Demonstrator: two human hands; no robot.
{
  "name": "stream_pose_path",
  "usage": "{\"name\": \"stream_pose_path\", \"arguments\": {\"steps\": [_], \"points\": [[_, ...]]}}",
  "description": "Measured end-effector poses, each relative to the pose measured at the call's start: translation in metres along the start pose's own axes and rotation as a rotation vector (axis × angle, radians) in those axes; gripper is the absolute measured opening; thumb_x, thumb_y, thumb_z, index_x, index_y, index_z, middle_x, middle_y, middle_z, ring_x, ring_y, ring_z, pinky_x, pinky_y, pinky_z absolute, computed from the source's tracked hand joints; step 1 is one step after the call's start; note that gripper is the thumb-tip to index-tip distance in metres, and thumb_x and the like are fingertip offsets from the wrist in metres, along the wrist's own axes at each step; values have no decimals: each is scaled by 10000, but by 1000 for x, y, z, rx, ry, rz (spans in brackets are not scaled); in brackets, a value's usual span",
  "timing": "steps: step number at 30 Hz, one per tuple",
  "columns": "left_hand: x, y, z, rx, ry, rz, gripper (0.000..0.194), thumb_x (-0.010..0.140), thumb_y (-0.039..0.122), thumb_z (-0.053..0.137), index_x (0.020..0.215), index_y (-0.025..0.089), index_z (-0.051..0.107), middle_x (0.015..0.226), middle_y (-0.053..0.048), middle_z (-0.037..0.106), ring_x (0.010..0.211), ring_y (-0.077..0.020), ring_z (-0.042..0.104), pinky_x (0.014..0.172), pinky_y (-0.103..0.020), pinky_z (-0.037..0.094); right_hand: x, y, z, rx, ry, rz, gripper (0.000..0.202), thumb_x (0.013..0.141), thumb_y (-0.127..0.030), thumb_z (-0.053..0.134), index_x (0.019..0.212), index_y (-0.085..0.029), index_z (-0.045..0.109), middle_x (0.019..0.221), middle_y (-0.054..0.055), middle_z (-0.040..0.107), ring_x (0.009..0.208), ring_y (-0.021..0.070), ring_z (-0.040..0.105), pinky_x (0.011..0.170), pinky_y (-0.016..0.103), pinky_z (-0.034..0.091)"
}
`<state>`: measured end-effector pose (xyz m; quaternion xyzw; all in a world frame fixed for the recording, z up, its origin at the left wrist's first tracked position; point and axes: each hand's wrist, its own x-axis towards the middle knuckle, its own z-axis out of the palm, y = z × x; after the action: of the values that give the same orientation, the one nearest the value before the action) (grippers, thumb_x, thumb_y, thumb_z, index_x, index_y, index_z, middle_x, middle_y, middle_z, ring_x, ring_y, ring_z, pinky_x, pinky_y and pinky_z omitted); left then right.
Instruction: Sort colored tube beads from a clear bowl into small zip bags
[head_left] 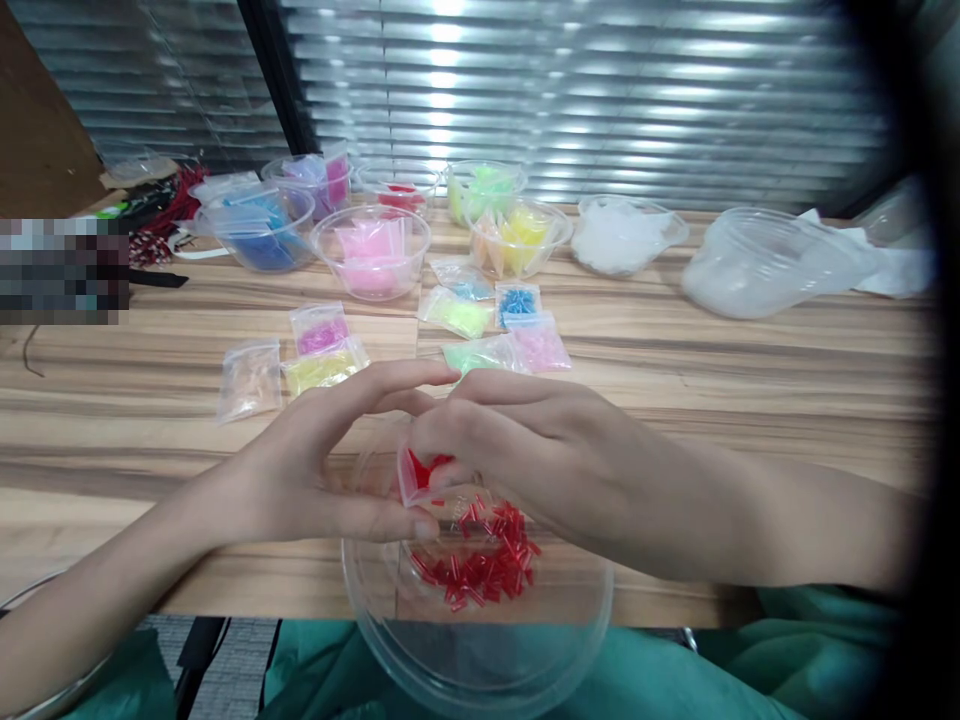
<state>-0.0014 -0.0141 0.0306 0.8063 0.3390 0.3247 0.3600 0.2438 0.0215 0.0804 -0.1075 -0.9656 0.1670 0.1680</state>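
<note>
My right hand (pixel 536 460) is curled around a small clear plastic bag (pixel 407 482) with red bits in it. Its fingertips are partly hidden behind the bag and knuckles. My left hand (pixel 322 475) arches around the same bag, thumb and fingers wide apart. Its index fingertip reaches the right hand's knuckles, and its thumb lies just below the bag. Beneath both hands is a round clear plastic bowl (pixel 360 625), jutting past the table's front edge. Short red tube beads (pixel 487 565) lie loose in its bottom.
Filled bags lie beyond my hands, including an orange one (pixel 251 380) and a pink one (pixel 538 342). Behind them stand clear bowls with coloured bags, such as a blue-filled bowl (pixel 259 230). White plastic-wrapped bowls (pixel 765 265) sit right; red cords (pixel 176 205) lie back left.
</note>
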Motion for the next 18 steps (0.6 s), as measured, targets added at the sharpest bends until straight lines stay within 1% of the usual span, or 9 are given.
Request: {"name": "stream_pose_path", "arguments": {"steps": [1,3,5,7,9,11,14,16,18], "points": [[0,1,0,-6,-11,-8,907,763,242,890,1514,465,433,1370,15,690,1236,-306,693,1034,-395,606,0,0,0,12,24,-3,235,1031,-60,411,1089,-143,623,1046,45,700,1009,140,634,795,245,550],[1,2,0,-23,-29,-14,920,758,228,889,1514,472,427,1387,27,681,1249,-301,685,1048,-395,604,0,2,1,23,87,-38,173,1022,-72,470,1023,-140,629,1044,43,702,991,139,636,819,230,533],[1,2,-1,-29,-30,-4,921,757,219,886,1516,468,427,1404,37,670,1268,-294,674,1063,-378,601,-1,3,2,33,109,-55,139,1012,-76,521,1018,-142,642,1047,37,706,957,125,636,843,209,513],[1,1,-1,-18,-22,6,911,767,232,879,1519,468,423,1408,55,664,1278,-286,670,1070,-353,598,-2,4,3,63,109,-49,145,1007,-61,530,1037,-142,648,1059,30,702,908,100,629,830,186,504],[0,-1,-2,-14,-31,0,910,772,255,879,1520,482,415,1406,77,664,1278,-284,671,1072,-341,597,-2,5,3,94,109,-47,165,1008,-50,501,1035,-135,640,1076,34,693,891,91,620,807,185,507],[0,-1,-2,-16,-36,-7,931,746,276,905,1516,482,423,1413,62,663,1273,-304,672,1068,-368,605,-3,5,4,109,102,-44,173,1013,-57,475,1019,-127,634,1079,45,686,898,93,612,794,192,510],[1,-2,-1,-20,-13,4,945,726,279,927,1518,453,442,1411,-2,666,1264,-338,672,1068,-438,608,-4,5,5,134,82,-35,178,1021,-62,468,1033,-113,639,1070,47,675,943,98,598,819,199,502],[1,-1,-1,-30,-16,5,937,743,269,917,1523,457,435,1400,-1,669,1263,-330,672,1071,-437,605,-4,4,5,178,59,-5,182,1020,-70,479,1077,-108,647,1081,47,666,976,109,588,849,216,497],[2,0,-1,-44,-26,-8,930,756,246,906,1521,475,428,1388,20,672,1262,-305,673,1067,-406,606,-4,3,4,211,29,14,191,1008,-56,490,1110,-98,646,1093,52,657,991,117,580,864,232,492]]}}
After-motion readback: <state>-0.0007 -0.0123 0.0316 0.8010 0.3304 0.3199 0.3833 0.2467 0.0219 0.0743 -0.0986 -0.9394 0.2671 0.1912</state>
